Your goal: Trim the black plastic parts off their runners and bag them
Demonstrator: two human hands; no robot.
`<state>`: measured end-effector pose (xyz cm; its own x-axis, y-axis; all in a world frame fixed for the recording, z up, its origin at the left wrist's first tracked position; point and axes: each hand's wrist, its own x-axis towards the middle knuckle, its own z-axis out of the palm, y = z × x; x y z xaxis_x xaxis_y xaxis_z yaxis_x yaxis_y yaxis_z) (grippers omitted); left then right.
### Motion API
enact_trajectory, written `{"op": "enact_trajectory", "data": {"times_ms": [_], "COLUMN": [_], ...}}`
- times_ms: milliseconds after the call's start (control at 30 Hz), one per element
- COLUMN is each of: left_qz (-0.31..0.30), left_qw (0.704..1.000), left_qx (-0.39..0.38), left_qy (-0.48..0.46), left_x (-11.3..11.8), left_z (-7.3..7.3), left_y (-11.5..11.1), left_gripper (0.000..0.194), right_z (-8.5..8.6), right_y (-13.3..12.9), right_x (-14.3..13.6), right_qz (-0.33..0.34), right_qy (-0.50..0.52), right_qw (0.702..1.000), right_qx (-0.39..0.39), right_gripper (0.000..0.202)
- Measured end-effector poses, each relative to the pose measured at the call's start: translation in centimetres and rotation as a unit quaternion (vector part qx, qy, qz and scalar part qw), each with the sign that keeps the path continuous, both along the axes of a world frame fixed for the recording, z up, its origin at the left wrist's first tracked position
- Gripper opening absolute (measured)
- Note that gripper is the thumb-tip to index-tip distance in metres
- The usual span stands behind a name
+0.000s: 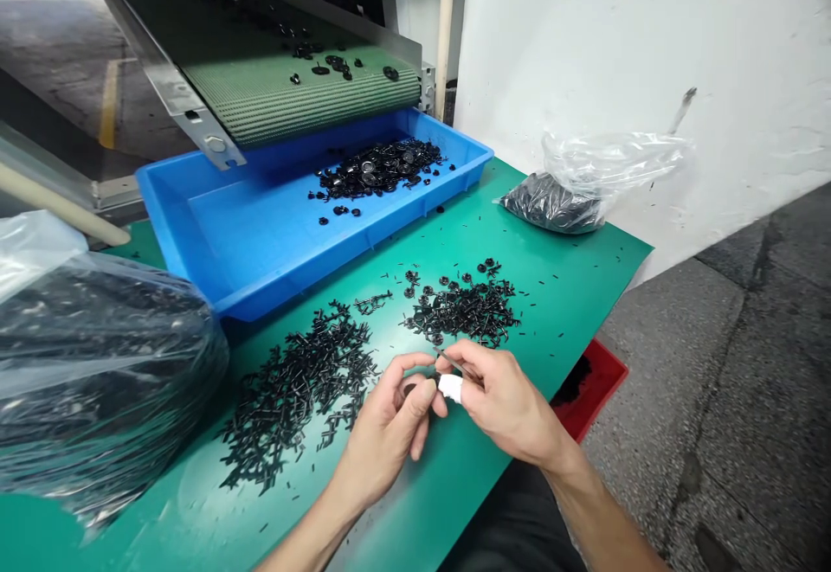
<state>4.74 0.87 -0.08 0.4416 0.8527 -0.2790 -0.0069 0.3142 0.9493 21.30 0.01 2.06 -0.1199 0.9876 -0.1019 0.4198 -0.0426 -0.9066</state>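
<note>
Bag number one of two, a large bulging sack of clear plastic packed with black pieces, lies at the far left of the green flat-topped desk. Next comes one blue rectangular plastic tray, with one mound of black round and small parts towards its right end. Over its back edge slopes one green ribbed conveyor belt carrying scattered black parts.

Two heaps lie in front of the tray, their pieces too many to count. The left one is a long heap of black branched plastic bits.

The left hand pinches one small black piece between thumb and fingers, with almost no gap, just above the desk; the piece is too covered to tell which way it points. Its near neighbour is one slim grey metal-looking tool, its long axis slanting, the tip towards the upper left. Beyond it lies the second heap, black bits mixed with round pieces.

The right hand, with one white wrap on the thumb, grips the tool, fingers curled close. Further right are the second bag, a smaller clear plastic one of dark pieces, and one red plastic bin below the desk's edge.
</note>
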Motion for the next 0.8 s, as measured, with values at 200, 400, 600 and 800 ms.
{"op": "enact_trajectory", "data": {"times_ms": [200,400,600,800], "left_qz": [-0.006,0.038,0.082,0.164], "left_qw": [1.0,0.999,0.996,0.98], "left_qx": [0.007,0.011,-0.018,-0.077], "left_qy": [0.004,0.004,-0.028,-0.079], "left_x": [-0.1,0.2,-0.2,-0.2], "left_z": [-0.1,0.0,-0.9,-1.1], "left_y": [0.0,-0.1,-0.3,-0.4], "left_gripper": [0.025,0.022,0.022,0.023], "right_z": [-0.3,-0.4,-0.6,-0.6], "right_y": [0.0,-0.5,-2.8,-3.8], "right_x": [-0.6,0.0,-0.6,-1.9], "right_qz": [-0.046,-0.011,-0.03,-0.034], "right_qy": [0.0,-0.032,-0.191,-0.181], "right_qw": [0.999,0.995,0.975,0.972], "right_qx": [0.002,0.093,0.112,0.143], "right_gripper": [0.017,0.036,0.046,0.044]}}
